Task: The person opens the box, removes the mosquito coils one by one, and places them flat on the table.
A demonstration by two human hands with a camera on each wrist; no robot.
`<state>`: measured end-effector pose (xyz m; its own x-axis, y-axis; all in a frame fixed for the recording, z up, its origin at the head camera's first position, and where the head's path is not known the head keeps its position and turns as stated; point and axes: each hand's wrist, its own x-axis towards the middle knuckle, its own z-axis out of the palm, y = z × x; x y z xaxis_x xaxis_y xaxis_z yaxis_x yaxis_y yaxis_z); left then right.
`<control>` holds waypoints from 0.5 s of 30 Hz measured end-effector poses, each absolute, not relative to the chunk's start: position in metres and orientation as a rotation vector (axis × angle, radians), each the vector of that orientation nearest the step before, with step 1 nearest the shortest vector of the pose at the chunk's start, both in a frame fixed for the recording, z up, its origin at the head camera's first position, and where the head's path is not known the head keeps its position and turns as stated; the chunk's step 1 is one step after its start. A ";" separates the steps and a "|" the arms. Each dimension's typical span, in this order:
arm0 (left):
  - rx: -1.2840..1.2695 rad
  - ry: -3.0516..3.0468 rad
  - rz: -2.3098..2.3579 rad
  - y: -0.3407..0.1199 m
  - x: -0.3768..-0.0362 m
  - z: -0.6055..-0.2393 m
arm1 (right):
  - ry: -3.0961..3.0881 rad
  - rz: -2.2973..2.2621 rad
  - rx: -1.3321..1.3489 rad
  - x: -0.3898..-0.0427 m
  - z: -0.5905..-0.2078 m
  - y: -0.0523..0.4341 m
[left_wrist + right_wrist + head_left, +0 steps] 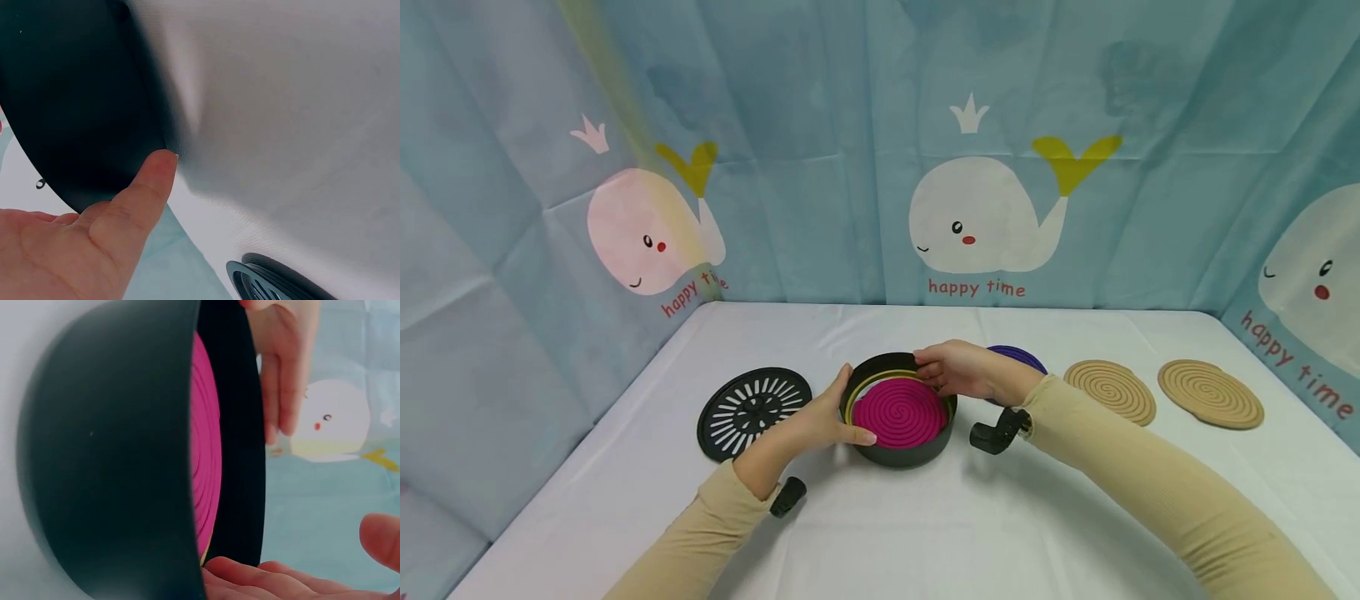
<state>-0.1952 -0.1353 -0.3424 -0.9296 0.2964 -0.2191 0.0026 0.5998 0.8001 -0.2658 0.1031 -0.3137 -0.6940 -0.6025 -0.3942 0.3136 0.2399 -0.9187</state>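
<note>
A round dark holder (904, 457), like a shallow pan without a handle, stands mid-table. Inside it lies a magenta spiral coaster (898, 412), with a yellow edge (854, 396) showing around and beneath it. My left hand (827, 417) spans the holder's left side; its thumb (147, 187) lies straight against the outer wall. From the back right, my right hand (958, 368) reaches over the rim. In the right wrist view, its fingers (250, 578) lie at the inner wall beside the magenta coaster, and the thumb stands apart.
A black slotted disc (752, 410) lies left of the holder, partly behind the left wrist. Behind the right forearm shows a purple coaster (1018, 357). Two tan spiral coasters (1110, 390) lie farther right on the white table (880, 533). A whale-print curtain (820, 208) hangs behind.
</note>
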 end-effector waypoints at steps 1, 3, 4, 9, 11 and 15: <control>0.240 2.502 1.248 -0.135 -0.195 -0.342 | 1.766 -1.554 -0.272 -0.266 -0.314 0.104; 0.239 2.507 1.247 -0.135 -0.195 -0.342 | 1.760 -1.555 -0.281 -0.267 -0.313 0.104; 0.239 2.511 1.245 -0.135 -0.195 -0.342 | 1.760 -1.559 -0.284 -0.267 -0.312 0.105; 0.244 2.528 1.233 -0.135 -0.195 -0.342 | 1.756 -1.614 -0.273 -0.268 -0.310 0.109; 0.244 2.529 1.230 -0.134 -0.195 -0.341 | 1.760 -1.635 -0.271 -0.269 -0.309 0.111; 0.239 2.531 1.226 -0.134 -0.195 -0.341 | 1.768 -1.683 -0.263 -0.268 -0.308 0.113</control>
